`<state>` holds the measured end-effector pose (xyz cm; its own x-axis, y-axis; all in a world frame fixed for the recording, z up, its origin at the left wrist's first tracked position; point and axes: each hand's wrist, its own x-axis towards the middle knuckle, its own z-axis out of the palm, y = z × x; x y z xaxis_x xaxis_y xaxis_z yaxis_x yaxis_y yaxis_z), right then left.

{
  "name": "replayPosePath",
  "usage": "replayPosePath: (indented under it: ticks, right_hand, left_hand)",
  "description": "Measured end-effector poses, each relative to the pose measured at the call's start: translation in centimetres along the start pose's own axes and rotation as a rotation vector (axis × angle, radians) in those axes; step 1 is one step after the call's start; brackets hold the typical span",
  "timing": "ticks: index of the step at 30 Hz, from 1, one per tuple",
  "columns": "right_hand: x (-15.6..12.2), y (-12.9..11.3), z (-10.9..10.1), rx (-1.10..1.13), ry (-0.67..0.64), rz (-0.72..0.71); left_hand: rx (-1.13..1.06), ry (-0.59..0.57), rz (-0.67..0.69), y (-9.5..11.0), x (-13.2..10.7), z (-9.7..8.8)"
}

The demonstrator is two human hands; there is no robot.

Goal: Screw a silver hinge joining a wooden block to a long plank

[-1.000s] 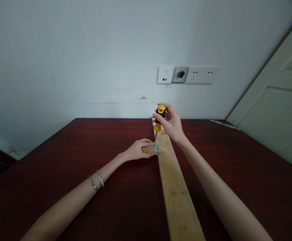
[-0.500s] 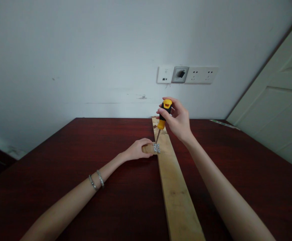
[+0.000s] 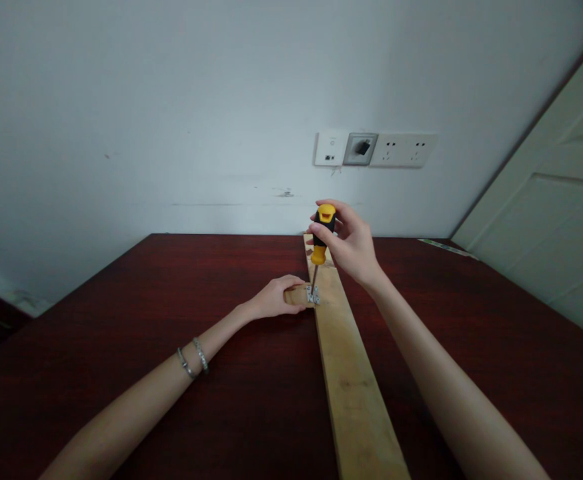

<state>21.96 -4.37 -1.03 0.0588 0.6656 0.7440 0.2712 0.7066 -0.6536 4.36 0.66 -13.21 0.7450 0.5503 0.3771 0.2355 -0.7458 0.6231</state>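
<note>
A long pale wooden plank [image 3: 351,373] lies on the dark red table [image 3: 211,280], running away from me. A small metal hinge [image 3: 313,295] sits at its left edge, joining a small wooden block [image 3: 296,295]. My left hand [image 3: 274,298] is closed over that block, holding it against the plank. My right hand [image 3: 349,243] grips a yellow and black screwdriver [image 3: 321,235], held nearly upright with its tip on the hinge.
A white wall stands behind the table, with a switch and socket panel [image 3: 374,149]. A pale door [image 3: 556,200] is at the right. A thin strip [image 3: 446,247] lies at the table's far right edge. Two bracelets circle my left wrist.
Half a second ago the screwdriver was lifted and tilted right, off the hinge. It has come back down, upright, with its tip on the hinge. My left hand has stayed put.
</note>
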Motion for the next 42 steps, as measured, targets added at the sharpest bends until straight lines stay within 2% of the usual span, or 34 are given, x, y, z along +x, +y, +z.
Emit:
replayPosePath:
  ticks: [18, 32, 37, 42]
  right_hand:
    - [-0.1, 0.1, 0.2, 0.011, -0.016, 0.031]
    - [-0.3, 0.2, 0.1, -0.081, 0.000, -0.070]
    - [-0.8, -0.3, 0.0, -0.136, -0.005, -0.053]
    - [-1.0, -0.9, -0.4, -0.239, 0.003, -0.163]
  left_hand:
    - [0.001, -0.005, -0.042, 0.1, 0.0, 0.0]
    - [0.004, -0.002, -0.056, 0.3, 0.0, -0.1]
    - [0.006, 0.000, -0.082, 0.4, 0.0, -0.1]
    - [0.020, 0.003, -0.086, 0.1, 0.1, 0.0]
